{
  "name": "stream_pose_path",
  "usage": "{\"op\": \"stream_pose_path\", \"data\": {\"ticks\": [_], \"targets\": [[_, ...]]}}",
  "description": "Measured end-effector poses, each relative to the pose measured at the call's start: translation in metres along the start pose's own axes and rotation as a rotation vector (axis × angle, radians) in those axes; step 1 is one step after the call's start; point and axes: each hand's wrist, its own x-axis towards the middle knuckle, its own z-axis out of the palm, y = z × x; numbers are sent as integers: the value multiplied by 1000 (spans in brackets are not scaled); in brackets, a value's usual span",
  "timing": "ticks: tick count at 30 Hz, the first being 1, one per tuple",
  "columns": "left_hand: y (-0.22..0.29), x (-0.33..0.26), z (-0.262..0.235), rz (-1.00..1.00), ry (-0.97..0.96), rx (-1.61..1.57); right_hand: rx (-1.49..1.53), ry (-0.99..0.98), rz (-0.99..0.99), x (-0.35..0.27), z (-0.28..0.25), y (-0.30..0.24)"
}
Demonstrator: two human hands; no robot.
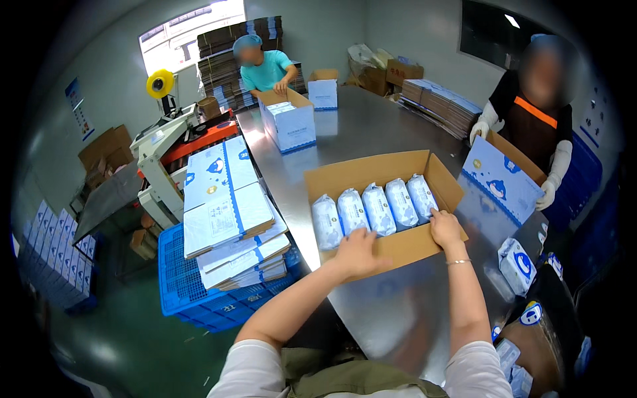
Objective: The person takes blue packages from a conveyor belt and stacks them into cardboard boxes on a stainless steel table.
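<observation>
1. At the lower middle of the frame, the left hand (359, 254) was partly open, with its fingers bent over the near side of an open brown carton (411, 251) and its fingertips by the packets inside. Whether it gripped the cardboard, I cannot tell.
2. A little to the right, the right hand (446, 229) was half curled over the carton's near right part. Its fingertips reached to the rightmost packet; how firmly they pressed, I cannot tell.
3. The carton stood in the centre of the frame, upon a shiny metal table (371, 312). In it, five white-and-blue packets (375, 211) stood in one row, and their small print was too fine for reading.
4. At the lower right lay a loose packet (516, 266), which carried a round dark-blue picture.
5. Left of centre, flattened cartons (222, 192) were piled on a blue crate (174, 265). The top ones showed a blue whale-like cartoon, a small gold round mark and a blue band.
6. At the right, a co-worker in white gloves held a carton with a similar whale (501, 176).
7. At the upper middle, another co-worker in a turquoise shirt (269, 69) had a hand at a white carton (290, 126), with blue edging and faint lettering.
</observation>
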Motion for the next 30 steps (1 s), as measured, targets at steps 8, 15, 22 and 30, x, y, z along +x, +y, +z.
{"op": "stream_pose_path", "data": {"ticks": [8, 15, 22, 30], "targets": [[-50, -33, -101, 292, -700, -209, 788, 18, -9, -241, -117, -46], [-91, 21, -84, 422, -32, -10, 1037, 765, 526, -295, -20, -131], [-274, -65, -147, -460, 402, 365, 1304, 890, 314, -156, 68, -180], [-382, -123, -183, -1557, -14, 76, 829, -434, 96, 85, 105, -131]]}}
